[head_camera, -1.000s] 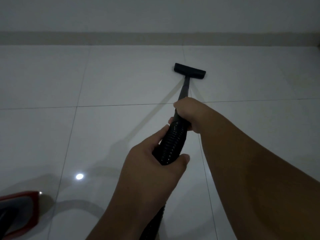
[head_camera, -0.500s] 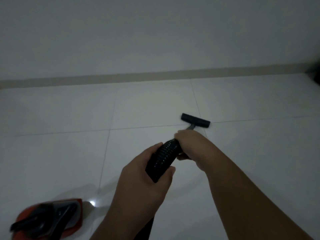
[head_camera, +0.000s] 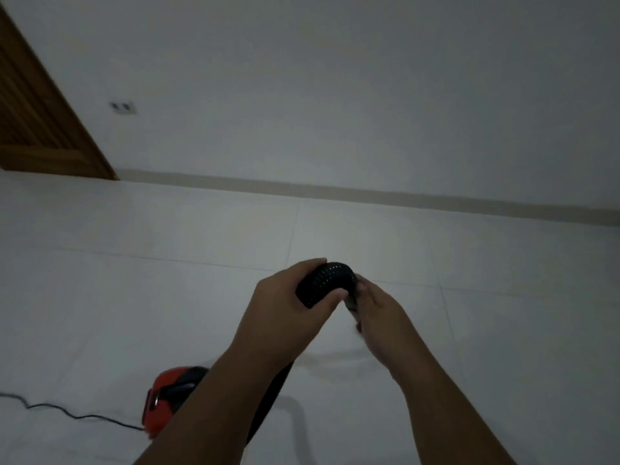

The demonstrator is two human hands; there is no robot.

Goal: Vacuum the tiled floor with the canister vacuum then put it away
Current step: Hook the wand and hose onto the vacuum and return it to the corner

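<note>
While the ribbed black hose (head_camera: 327,282) arches in a tight bend between both hands, the work looks to be between strokes: the nozzle is out of view and the gaze is up at the far wall, not the tiled floor (head_camera: 167,280). The left hand (head_camera: 285,317) has its grip wrapped round the near side of the bend. The right hand (head_camera: 377,318) grips the hose's dark end just past it, though blur hides how firmly. The red canister (head_camera: 166,397) sits on the floor near left, partly behind the left forearm, its cord (head_camera: 67,411) trailing off left.

I judge the next move as either lowering the nozzle for another pass or folding the hose toward the canister. Either way the cord remains to be gathered.
</note>
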